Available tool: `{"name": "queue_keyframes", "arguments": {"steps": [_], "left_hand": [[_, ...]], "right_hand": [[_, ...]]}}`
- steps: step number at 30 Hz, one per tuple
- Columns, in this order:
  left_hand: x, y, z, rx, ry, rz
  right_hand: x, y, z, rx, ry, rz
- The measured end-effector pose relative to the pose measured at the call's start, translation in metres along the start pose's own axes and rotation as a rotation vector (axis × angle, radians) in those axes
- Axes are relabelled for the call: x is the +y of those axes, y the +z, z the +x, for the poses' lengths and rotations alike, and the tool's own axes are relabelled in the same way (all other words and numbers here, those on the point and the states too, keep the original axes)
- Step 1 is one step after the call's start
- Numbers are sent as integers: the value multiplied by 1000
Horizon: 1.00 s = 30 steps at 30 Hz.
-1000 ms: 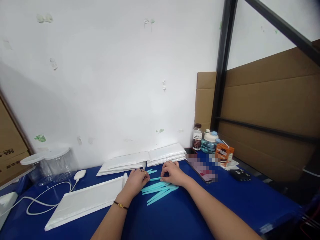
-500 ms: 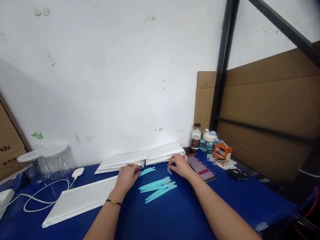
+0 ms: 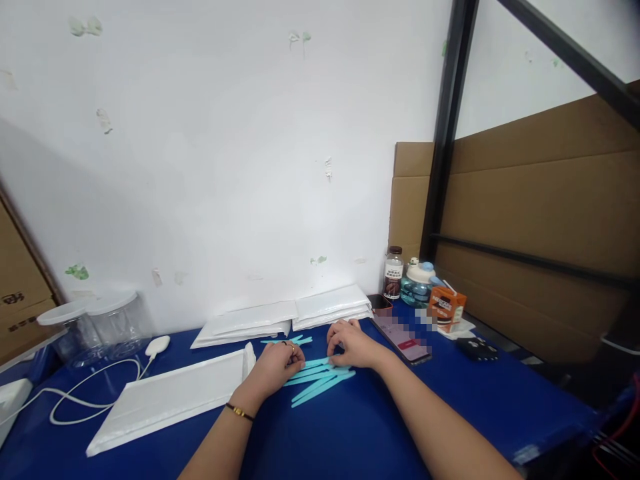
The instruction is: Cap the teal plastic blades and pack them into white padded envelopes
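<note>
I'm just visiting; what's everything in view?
Sticks: several, turquoise, mid-table
Padded envelopes: several, white, left and back
Lidded containers: two, clear, far left
Cabled device: one, white, left
Phone: one, pinkish, right
Dark device: one, orange-edged, behind phone
Bottle: one, brown-capped, back right
Jug: one, blue, beside bottle
Carton: one, orange, right
Flat item: one, black, right
Cardboard: several pieces, brown, both sides
Metal frame: one, black, right
Wall: one, white, behind
Table: one, blue, below
Left hand: one, at sticks
Right hand: one, at sticks

2 clear tubs (image 3: pixel 120 328) w/ white lids (image 3: pixel 113 302), brn-capped btl (image 3: pixel 393 277), orange ctn (image 3: pixel 446 312), blk frame (image 3: pixel 447 133)
</note>
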<state>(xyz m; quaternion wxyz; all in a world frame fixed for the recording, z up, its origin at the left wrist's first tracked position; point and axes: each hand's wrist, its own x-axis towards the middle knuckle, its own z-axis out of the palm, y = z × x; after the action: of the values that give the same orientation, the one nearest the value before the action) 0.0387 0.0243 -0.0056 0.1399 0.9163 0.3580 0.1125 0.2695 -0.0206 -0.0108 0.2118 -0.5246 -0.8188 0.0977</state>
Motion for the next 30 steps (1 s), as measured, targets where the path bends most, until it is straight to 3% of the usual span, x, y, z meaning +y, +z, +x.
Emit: {"name": "queue_keyframes", "arguments": {"steps": [11, 18, 21, 24, 27, 30], "left_hand": [[1, -3, 5, 77, -13, 107], [-28, -14, -1, 163, -193, 219], [-31, -16, -2, 195, -219, 187], [-22, -14, -2, 193, -154, 83], [-12, -9, -2, 99, -32, -7], [-7, -3, -1, 8, 24, -45]], "right_hand": [[-1, -1, 4, 66, -64, -30], [22, -9, 0, 134, 97, -116], [23, -12, -3, 166, 84, -104], [15, -13, -6, 102, 15, -58], [9, -10, -6, -5, -31, -32], [8, -6, -5, -18, -38, -31]]}}
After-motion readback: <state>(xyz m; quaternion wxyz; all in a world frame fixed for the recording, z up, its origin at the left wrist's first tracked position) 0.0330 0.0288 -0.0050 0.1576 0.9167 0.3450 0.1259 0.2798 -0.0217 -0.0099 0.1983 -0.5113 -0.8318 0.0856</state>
